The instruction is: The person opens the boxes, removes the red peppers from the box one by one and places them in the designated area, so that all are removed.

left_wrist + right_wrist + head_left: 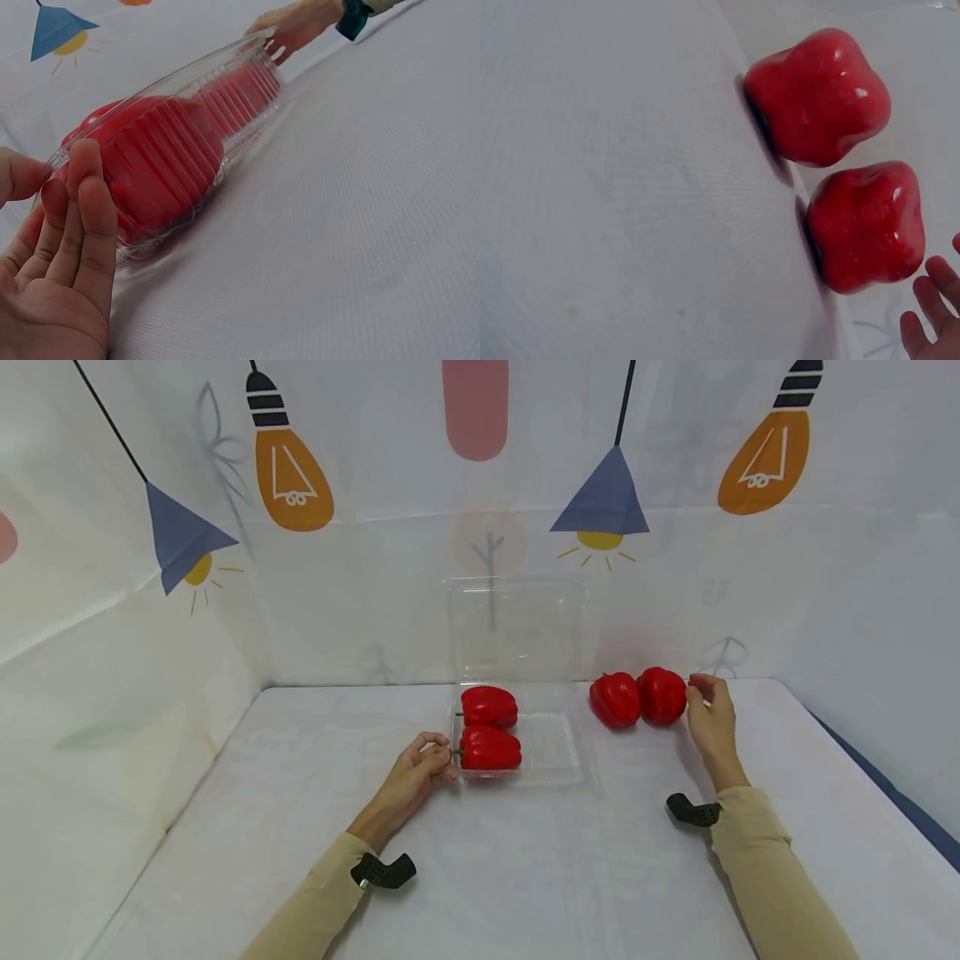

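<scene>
Box (551, 750) sits on the tabletop (487, 877) with its lid (517, 627) up at the back. In its left half lie the near pepper (490, 748) and the rear pepper (488, 706), stems to the left; the right half shows bare plastic. Outside, to the right by the back edge, the inner pepper (615, 700) and the outer pepper (663, 696) rest side by side.

The left hand (420, 772) pinches the box's left rim between thumb and fingers. The right hand (711, 714) is just beside the outer pepper, fingers loosely bent and grasping nothing; whether a fingertip touches it, I cannot tell.

The step in hand seems to be packing, about half done, with the right hand reaching for a third pepper. The next move probably calls for wrapping the fingers round the outer pepper, lifting it over the rim and laying it in the bare half, while the left hand steadies the box.
</scene>
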Motion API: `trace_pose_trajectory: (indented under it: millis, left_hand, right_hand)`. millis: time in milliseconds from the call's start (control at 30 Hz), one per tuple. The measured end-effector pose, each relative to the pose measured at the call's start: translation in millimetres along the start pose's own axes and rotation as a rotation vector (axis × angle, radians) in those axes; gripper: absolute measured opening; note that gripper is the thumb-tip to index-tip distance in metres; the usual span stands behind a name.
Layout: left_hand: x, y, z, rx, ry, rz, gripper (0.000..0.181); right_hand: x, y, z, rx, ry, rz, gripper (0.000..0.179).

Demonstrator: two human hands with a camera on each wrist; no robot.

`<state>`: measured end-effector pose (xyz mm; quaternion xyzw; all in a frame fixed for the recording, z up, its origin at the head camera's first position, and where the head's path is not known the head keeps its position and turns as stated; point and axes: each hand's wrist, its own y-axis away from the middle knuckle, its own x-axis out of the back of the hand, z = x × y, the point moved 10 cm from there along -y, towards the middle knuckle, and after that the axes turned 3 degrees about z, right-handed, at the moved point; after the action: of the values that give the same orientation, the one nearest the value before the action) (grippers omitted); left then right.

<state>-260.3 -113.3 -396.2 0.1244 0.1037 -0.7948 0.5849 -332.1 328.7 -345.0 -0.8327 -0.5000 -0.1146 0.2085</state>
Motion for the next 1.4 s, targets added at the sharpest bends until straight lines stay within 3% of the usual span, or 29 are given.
trace_pose_trajectory:
  millis: [200,567,900,1200,1400]
  left_hand:
    - [0.4,-0.4,-1.1,0.002,-0.004,0.001,0.016]
    - [1.0,1.0,-2.0,0.021,-0.006,0.017,0.018]
    - [-0.8,-0.2,1.3,-0.017,0.006,-0.011,0.018]
    - [-1.0,0.1,1.6,-0.013,0.002,-0.009,0.018]
    - [-0.6,0.6,1.3,-0.005,0.011,-0.002,0.018]
  right_hand:
    - [5.3,1.0,-15.5,0.053,-0.053,0.038,0.039]
    - [-0.4,5.2,-32.3,0.117,-0.042,-0.016,0.041]
    - [-3.6,13.5,-56.7,0.197,-0.05,-0.012,0.038]
    - [-24.2,25.1,-69.1,0.261,-0.015,-0.155,0.038]
    - [-31.4,35.8,-83.8,0.307,0.01,-0.193,0.037]
